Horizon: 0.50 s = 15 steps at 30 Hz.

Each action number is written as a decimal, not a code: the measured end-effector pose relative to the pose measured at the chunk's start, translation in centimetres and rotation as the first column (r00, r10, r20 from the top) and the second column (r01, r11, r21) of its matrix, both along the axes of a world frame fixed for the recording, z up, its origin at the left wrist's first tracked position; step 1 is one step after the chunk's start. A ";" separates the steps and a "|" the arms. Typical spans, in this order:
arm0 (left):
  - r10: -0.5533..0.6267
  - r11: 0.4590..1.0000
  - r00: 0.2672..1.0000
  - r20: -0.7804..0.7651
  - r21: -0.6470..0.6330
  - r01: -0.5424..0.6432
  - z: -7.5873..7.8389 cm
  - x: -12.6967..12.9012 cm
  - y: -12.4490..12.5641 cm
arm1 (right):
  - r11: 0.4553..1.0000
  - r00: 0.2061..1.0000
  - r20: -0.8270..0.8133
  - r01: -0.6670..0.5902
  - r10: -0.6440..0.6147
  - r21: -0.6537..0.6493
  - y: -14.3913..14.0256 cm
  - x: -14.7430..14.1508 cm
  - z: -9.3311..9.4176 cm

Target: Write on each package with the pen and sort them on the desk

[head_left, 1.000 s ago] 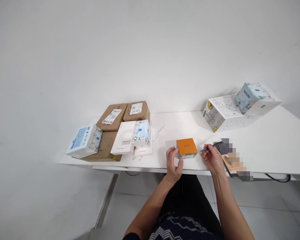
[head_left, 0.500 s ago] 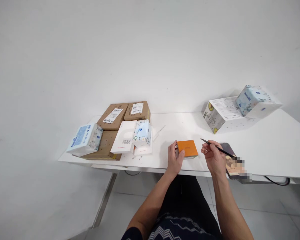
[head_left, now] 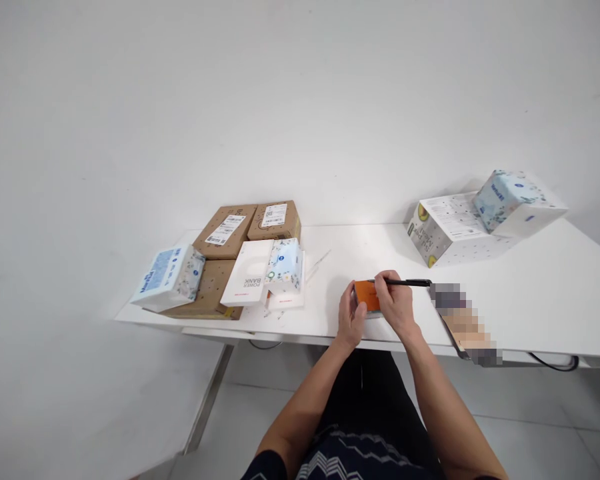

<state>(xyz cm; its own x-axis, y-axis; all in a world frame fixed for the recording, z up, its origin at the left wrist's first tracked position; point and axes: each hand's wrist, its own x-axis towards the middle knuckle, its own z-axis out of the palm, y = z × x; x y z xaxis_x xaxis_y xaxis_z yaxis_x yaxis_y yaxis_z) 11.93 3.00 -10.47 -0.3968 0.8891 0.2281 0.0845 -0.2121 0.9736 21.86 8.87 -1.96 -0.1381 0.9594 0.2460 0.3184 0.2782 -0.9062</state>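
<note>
A small orange-topped box lies near the front edge of the white table. My left hand grips its left side. My right hand rests over the box's right half and holds a thin dark pen, which lies nearly level with its tip pointing left over the box. Much of the box is hidden under my right hand.
Brown cartons, a white power-bank box and patterned tissue packs crowd the table's left end. A large white printed box with a tissue pack on it sits back right. A blurred flat item lies right of my hands.
My right hand swung left with the pen, from beside the box to on top of it. The left hand kept its hold on the box's left side.
</note>
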 end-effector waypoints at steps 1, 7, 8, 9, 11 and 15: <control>-0.023 1.000 0.999 0.023 0.016 0.023 -0.4 0.0 0.1 | 1.000 1.000 0.023 0.000 0.000 -0.010 0.1 -0.1 0.1; -0.060 0.998 0.997 0.054 0.024 0.059 -1.0 0.0 0.0 | 1.000 0.997 0.073 -0.005 0.007 -0.024 -0.1 -0.1 0.5; -0.060 0.998 0.997 0.056 0.025 0.059 -0.9 0.0 0.0 | 1.000 0.997 0.082 -0.009 0.012 -0.028 -0.1 -0.1 0.5; -0.059 0.998 0.997 0.056 0.027 0.058 -0.7 0.0 0.0 | 0.999 0.996 0.090 -0.013 0.016 -0.031 -0.1 -0.2 0.5; -0.055 0.998 0.997 0.059 0.028 0.053 -0.6 0.0 0.0 | 0.999 0.994 0.107 -0.019 0.022 -0.032 -0.1 -0.2 0.5; -0.030 0.999 0.995 0.094 0.023 0.028 -0.6 0.1 0.1 | 0.999 0.987 0.156 -0.035 0.038 -0.020 0.0 -0.3 0.6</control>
